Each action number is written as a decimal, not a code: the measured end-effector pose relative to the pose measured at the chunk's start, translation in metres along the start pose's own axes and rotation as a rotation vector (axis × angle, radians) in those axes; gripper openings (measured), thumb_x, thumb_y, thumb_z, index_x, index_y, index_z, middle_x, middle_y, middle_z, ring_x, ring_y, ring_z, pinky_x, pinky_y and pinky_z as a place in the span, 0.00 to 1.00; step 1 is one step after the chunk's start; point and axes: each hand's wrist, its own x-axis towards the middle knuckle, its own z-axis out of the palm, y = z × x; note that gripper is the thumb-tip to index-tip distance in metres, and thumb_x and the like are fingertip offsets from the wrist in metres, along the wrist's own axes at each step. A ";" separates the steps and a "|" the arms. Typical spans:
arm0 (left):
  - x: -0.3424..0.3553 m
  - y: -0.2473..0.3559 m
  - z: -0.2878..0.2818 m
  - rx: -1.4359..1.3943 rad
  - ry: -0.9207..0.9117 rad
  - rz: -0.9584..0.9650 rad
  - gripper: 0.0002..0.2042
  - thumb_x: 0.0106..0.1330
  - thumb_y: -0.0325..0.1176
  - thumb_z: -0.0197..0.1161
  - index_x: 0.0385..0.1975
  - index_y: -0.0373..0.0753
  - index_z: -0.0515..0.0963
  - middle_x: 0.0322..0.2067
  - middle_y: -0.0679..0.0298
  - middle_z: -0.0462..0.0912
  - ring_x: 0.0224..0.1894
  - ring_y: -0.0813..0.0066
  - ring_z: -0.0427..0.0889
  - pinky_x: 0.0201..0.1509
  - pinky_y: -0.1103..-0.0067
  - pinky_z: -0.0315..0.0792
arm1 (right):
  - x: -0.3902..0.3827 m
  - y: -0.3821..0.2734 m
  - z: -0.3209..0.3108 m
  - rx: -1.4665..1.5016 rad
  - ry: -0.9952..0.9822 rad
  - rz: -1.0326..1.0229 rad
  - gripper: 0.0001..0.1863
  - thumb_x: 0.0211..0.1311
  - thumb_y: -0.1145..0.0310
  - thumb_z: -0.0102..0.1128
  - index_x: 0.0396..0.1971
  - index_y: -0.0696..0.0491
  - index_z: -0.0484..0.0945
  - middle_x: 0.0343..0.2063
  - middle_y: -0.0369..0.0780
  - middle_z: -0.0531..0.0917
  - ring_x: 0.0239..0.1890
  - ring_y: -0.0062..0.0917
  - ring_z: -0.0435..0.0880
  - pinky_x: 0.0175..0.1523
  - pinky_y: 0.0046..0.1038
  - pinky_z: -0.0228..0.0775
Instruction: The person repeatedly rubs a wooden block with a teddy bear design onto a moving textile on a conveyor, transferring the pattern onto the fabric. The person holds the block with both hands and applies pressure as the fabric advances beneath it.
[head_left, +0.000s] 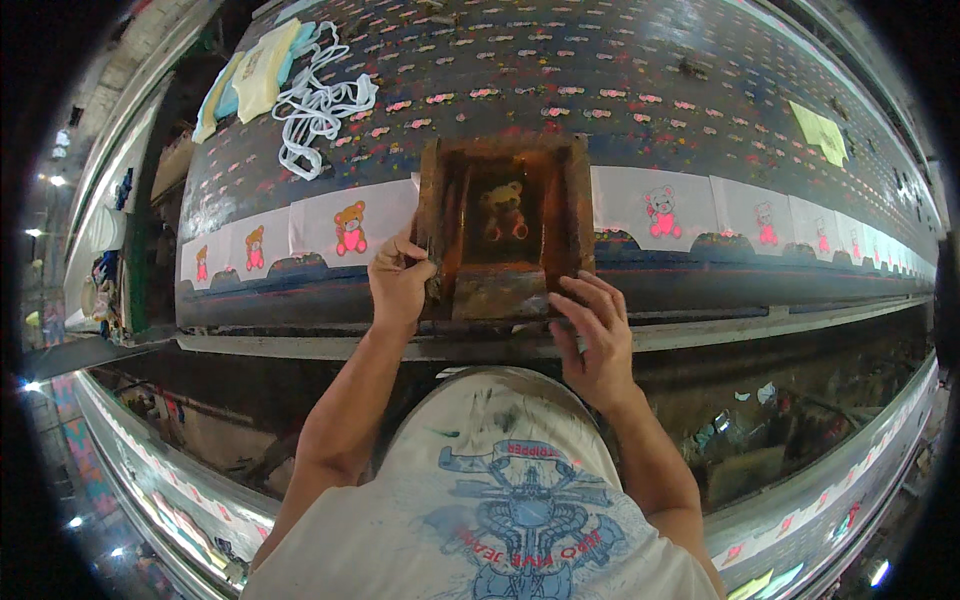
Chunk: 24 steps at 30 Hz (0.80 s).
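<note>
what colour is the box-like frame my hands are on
The frame is brown with rusty orange inner sides, clearest in the head view.

Printed lettering (524, 450) stands on the white shirt (440, 520), along a blue banner (470, 461) and in a red arc (568, 554).

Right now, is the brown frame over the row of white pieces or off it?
Over it: the brown frame interrupts the row of white pieces, visible on both sides; whether touching, cannot tell.
</note>
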 end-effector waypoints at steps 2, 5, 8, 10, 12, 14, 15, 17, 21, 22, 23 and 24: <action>0.000 0.001 0.002 0.031 -0.012 0.005 0.14 0.61 0.06 0.60 0.37 0.35 0.78 0.82 0.43 0.78 0.82 0.58 0.79 0.84 0.67 0.69 | 0.009 -0.008 0.008 -0.012 -0.071 -0.062 0.27 0.63 0.72 0.82 0.63 0.49 0.90 0.67 0.44 0.87 0.73 0.51 0.83 0.75 0.53 0.78; 0.000 0.000 0.003 0.064 -0.023 0.012 0.13 0.61 0.06 0.61 0.37 0.34 0.78 0.82 0.43 0.77 0.81 0.60 0.80 0.82 0.68 0.71 | 0.022 -0.018 0.016 -0.099 -0.229 -0.134 0.27 0.63 0.67 0.84 0.63 0.50 0.89 0.67 0.44 0.86 0.73 0.49 0.82 0.74 0.51 0.78; 0.002 -0.006 0.003 0.011 -0.039 0.060 0.12 0.61 0.07 0.62 0.37 0.33 0.80 0.83 0.43 0.76 0.77 0.64 0.82 0.78 0.70 0.74 | 0.037 -0.026 0.022 -0.173 -0.295 -0.146 0.29 0.60 0.71 0.83 0.64 0.51 0.89 0.65 0.44 0.87 0.69 0.47 0.86 0.72 0.51 0.79; 0.004 -0.010 0.002 0.004 -0.052 0.084 0.12 0.61 0.08 0.63 0.37 0.33 0.80 0.83 0.43 0.76 0.73 0.68 0.85 0.75 0.72 0.75 | 0.046 -0.027 0.024 -0.222 -0.339 -0.164 0.27 0.62 0.73 0.79 0.64 0.51 0.89 0.63 0.44 0.87 0.67 0.46 0.86 0.70 0.50 0.79; 0.004 -0.015 0.000 0.042 -0.062 0.087 0.11 0.61 0.08 0.64 0.38 0.33 0.81 0.84 0.42 0.75 0.69 0.72 0.86 0.73 0.74 0.76 | 0.052 -0.030 0.024 -0.265 -0.386 -0.172 0.26 0.64 0.75 0.74 0.64 0.52 0.89 0.63 0.45 0.87 0.65 0.44 0.87 0.69 0.49 0.80; 0.004 -0.019 0.000 0.045 -0.033 0.101 0.14 0.61 0.09 0.65 0.43 0.31 0.84 0.79 0.46 0.81 0.64 0.75 0.87 0.70 0.76 0.77 | 0.055 -0.034 0.021 -0.299 -0.432 -0.172 0.25 0.65 0.76 0.70 0.63 0.52 0.89 0.63 0.45 0.87 0.64 0.43 0.87 0.67 0.48 0.80; 0.004 -0.021 0.001 0.051 -0.018 0.091 0.15 0.61 0.09 0.65 0.46 0.30 0.86 0.76 0.47 0.85 0.61 0.77 0.88 0.69 0.77 0.77 | 0.058 -0.035 0.020 -0.309 -0.443 -0.174 0.25 0.65 0.77 0.70 0.63 0.53 0.89 0.62 0.45 0.88 0.64 0.44 0.87 0.68 0.48 0.81; 0.003 -0.020 0.000 0.071 -0.021 0.059 0.20 0.60 0.10 0.67 0.53 0.28 0.87 0.68 0.51 0.89 0.57 0.78 0.87 0.67 0.78 0.78 | 0.067 -0.037 0.017 -0.332 -0.476 -0.177 0.25 0.65 0.79 0.68 0.63 0.53 0.89 0.61 0.45 0.89 0.64 0.44 0.88 0.68 0.47 0.81; 0.001 -0.016 -0.002 0.280 -0.001 -0.029 0.32 0.60 0.13 0.68 0.70 0.28 0.85 0.53 0.59 0.91 0.51 0.78 0.86 0.66 0.78 0.78 | 0.100 -0.031 -0.001 -0.285 -0.569 -0.143 0.25 0.64 0.80 0.67 0.62 0.55 0.89 0.56 0.46 0.93 0.62 0.46 0.90 0.68 0.49 0.82; 0.001 -0.016 -0.002 0.327 -0.001 -0.040 0.35 0.60 0.14 0.69 0.73 0.29 0.83 0.50 0.61 0.90 0.50 0.77 0.86 0.66 0.78 0.78 | 0.112 -0.027 -0.006 -0.279 -0.592 -0.133 0.25 0.64 0.81 0.66 0.62 0.55 0.89 0.55 0.47 0.94 0.62 0.47 0.90 0.67 0.49 0.83; 0.000 -0.017 -0.003 0.347 -0.010 -0.035 0.37 0.60 0.14 0.69 0.75 0.30 0.82 0.48 0.62 0.90 0.50 0.77 0.86 0.67 0.78 0.78 | 0.123 -0.022 -0.008 -0.259 -0.596 -0.143 0.25 0.64 0.81 0.66 0.61 0.56 0.89 0.54 0.47 0.95 0.61 0.48 0.91 0.67 0.49 0.83; 0.001 -0.019 -0.003 0.359 -0.014 0.015 0.37 0.60 0.15 0.69 0.76 0.31 0.82 0.49 0.62 0.90 0.52 0.77 0.86 0.67 0.77 0.78 | 0.134 -0.016 -0.007 -0.300 -0.604 -0.124 0.24 0.64 0.81 0.65 0.61 0.56 0.89 0.54 0.48 0.95 0.61 0.49 0.91 0.66 0.50 0.84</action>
